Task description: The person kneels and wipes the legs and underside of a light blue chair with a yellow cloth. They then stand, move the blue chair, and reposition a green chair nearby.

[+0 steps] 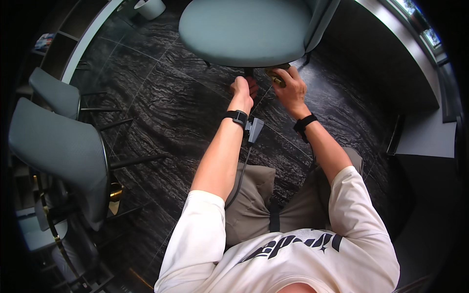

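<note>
A grey-green upholstered chair point(245, 31) stands in front of me, seen from above its seat. Just below the seat's near edge, my left hand point(243, 88) is at a dark chair leg point(248, 71), with its fingers partly behind the thumb side; whether they grip the leg cannot be told. My right hand point(292, 88) holds a small yellow-and-dark object point(277, 79) close under the seat edge, its kind unclear. Each wrist wears a black strap, and a grey device with a cable point(256, 130) hangs at the left one.
Two more grey-green chairs point(60, 143) stand at the left with dark legs reaching over the dark veined tile floor point(176, 121). A white pot point(150, 9) is at the top left, by a shelf unit. A dark wall panel and window ledge point(406, 40) curve along the right.
</note>
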`<action>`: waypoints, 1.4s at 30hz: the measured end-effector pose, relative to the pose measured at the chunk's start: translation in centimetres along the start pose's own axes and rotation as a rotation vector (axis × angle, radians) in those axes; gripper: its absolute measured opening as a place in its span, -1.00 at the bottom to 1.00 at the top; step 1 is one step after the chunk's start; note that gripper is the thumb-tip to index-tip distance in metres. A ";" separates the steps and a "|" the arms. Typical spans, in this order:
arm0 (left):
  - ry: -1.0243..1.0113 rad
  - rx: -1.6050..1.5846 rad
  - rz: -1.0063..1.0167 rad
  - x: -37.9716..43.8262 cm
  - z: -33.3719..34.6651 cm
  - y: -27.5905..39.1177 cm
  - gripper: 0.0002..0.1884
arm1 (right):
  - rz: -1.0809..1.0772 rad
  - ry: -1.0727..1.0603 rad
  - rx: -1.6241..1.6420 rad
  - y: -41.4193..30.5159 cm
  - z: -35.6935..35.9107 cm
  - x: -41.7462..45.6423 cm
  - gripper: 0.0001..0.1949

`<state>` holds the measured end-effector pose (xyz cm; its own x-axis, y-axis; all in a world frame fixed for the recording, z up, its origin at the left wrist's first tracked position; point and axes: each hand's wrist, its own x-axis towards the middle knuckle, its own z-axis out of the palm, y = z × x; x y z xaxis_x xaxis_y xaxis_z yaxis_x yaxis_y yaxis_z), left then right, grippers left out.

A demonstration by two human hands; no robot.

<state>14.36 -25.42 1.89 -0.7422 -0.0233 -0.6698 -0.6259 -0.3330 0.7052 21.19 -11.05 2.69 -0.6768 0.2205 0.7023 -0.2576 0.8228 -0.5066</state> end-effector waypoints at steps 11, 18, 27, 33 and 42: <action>-0.055 -0.077 0.003 1.1 0.2 -1.0 -0.66 | -0.042 -0.139 -0.008 -3.2 2.2 -0.1 -0.68; -0.422 0.000 0.015 0.2 3.5 -2.3 -0.69 | 0.142 0.060 -0.138 3.2 -3.4 1.0 -0.69; -0.725 -0.724 0.055 -0.9 9.3 -2.8 -0.39 | 0.246 0.093 -0.130 6.7 -7.7 1.8 -0.63; -0.480 -0.678 0.212 -2.4 11.6 -2.2 -0.21 | 0.254 0.050 -0.107 7.6 -8.5 1.5 -0.67; -0.372 -0.392 0.271 -2.0 7.2 0.8 -0.13 | 0.170 0.034 -0.076 7.1 -9.1 1.7 -0.66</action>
<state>13.65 -18.90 5.51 -0.9410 0.1516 -0.3025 -0.3206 -0.6853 0.6539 24.54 -0.09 4.87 -0.6817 0.3765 0.6273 -0.0875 0.8093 -0.5808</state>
